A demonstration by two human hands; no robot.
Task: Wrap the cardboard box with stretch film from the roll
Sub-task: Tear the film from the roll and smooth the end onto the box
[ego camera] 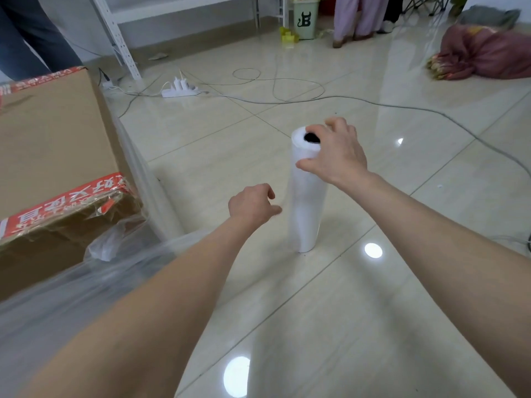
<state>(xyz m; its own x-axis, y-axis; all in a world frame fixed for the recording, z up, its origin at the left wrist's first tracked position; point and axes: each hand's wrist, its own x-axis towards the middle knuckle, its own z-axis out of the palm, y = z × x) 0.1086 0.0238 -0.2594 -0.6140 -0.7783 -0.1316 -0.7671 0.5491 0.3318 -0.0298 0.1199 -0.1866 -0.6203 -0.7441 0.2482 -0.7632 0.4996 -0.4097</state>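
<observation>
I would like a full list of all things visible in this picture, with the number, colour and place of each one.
cardboard box: 1, brown with red tape, on the floor at far left
stretch film roll: 1, white, upright on the floor, centre
loose film: 1 sheet, clear, from the box across the lower left
power strip: 1, white, on the floor behind
cables: several, grey, across the floor
bin: 1, green, top centre
sack: 1, pink-red, top right
shelf frame: 1, white, top left
bystanders' legs: at least 2 people, blue top left, pink top centre
left hand: 1, beside the roll, fingers loosely curled
right hand: 1, grips the roll's top
</observation>
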